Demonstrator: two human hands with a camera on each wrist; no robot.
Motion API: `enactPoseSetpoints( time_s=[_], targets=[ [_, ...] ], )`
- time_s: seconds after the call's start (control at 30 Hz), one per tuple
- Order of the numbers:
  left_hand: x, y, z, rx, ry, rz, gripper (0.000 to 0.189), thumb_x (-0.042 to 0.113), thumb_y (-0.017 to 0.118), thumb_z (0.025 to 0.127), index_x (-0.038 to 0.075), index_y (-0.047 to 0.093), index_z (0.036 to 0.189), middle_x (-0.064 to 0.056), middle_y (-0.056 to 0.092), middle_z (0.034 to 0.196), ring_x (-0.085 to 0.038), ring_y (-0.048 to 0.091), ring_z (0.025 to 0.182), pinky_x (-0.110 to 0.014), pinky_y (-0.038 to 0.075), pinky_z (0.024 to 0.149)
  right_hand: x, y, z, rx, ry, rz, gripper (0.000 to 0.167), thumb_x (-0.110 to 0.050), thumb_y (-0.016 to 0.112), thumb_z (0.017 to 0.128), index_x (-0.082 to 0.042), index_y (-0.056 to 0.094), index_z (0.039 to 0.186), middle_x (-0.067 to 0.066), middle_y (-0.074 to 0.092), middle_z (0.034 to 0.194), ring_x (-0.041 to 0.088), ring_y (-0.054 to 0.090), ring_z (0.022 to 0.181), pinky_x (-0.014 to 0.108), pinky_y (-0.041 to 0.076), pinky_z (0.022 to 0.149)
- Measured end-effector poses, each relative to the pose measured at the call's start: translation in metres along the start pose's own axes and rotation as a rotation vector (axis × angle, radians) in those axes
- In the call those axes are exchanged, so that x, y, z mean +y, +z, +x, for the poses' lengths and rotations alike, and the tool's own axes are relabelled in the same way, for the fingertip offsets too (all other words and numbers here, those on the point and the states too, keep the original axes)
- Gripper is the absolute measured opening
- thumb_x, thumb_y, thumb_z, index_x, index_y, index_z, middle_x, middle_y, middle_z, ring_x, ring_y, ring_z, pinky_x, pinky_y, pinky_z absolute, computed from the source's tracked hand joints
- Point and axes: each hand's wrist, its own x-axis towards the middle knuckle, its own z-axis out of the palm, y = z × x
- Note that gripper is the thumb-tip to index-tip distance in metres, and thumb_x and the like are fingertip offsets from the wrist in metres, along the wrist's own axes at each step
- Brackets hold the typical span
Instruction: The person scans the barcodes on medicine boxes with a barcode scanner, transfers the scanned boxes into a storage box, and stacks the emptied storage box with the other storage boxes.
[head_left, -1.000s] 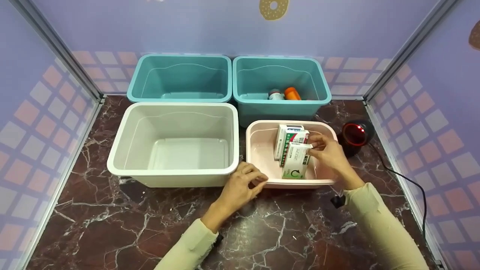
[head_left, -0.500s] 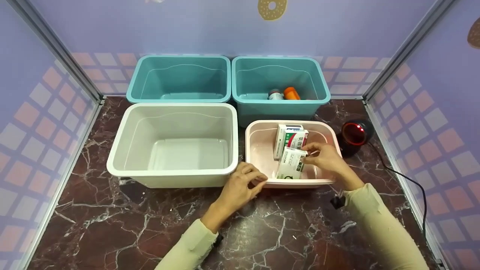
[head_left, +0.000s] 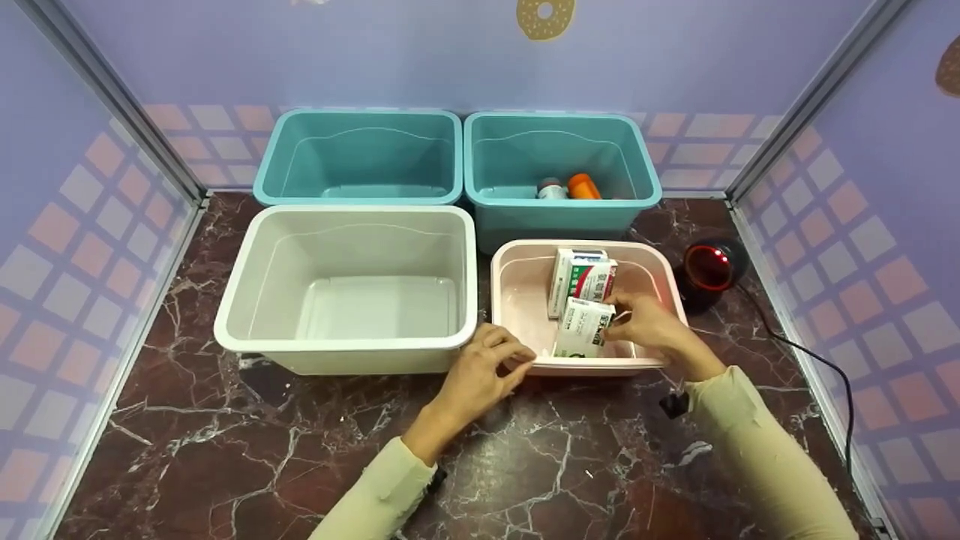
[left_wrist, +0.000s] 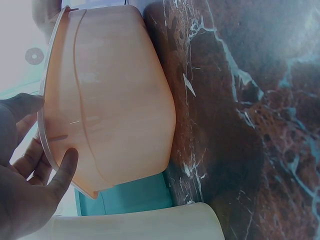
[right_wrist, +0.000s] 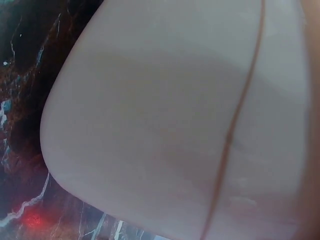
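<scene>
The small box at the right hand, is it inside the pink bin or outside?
Inside: the head view shows the small box within the pink bin, its bottom hidden behind the front rim.

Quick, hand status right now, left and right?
Left hand: closed, gripping the pink bin by its rim, near-left corner.
Right hand: closed, pinching the nearest white box inside that bin.

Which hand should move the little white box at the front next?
Probably the right hand: it pinches the front white box by its side, inside the pink bin. The left hand holds the bin's rim, away from the box.
</scene>
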Motion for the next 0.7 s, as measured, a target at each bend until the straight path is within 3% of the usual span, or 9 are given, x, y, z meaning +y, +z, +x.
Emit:
enactPoseSetpoints(
  time_s=[0.33,0.7],
  targets=[
    [-0.0001,0.0,0.0014,0.006,0.012,0.015,0.013,0.019,0.079,0.084,0.018,0.076,0.096,0.003,0.065,0.094,-0.017,0.056,0.103,-0.031,0.05,0.096,-0.0007,-0.0022,0.0019,-0.031,-0.031,-0.038,0.039,0.0,0.079,0.075,0.007,0.066,0.111,0.021,0.07,0.101,0.029,0.068,0.09,0.018,0.053,0.075],
    [-0.0001,0.0003,0.0003,0.004,0.01,0.023,0.013,0.02,0.079,0.084,0.019,0.076,0.097,0.004,0.065,0.095,-0.016,0.056,0.103,-0.03,0.051,0.096,-0.0029,-0.0081,0.0003,0.012,-0.027,-0.03,0.032,0.0,0.076,0.077,0.007,0.065,0.106,0.021,0.072,0.095,0.019,0.066,0.083,0.017,0.051,0.069]
  ],
)
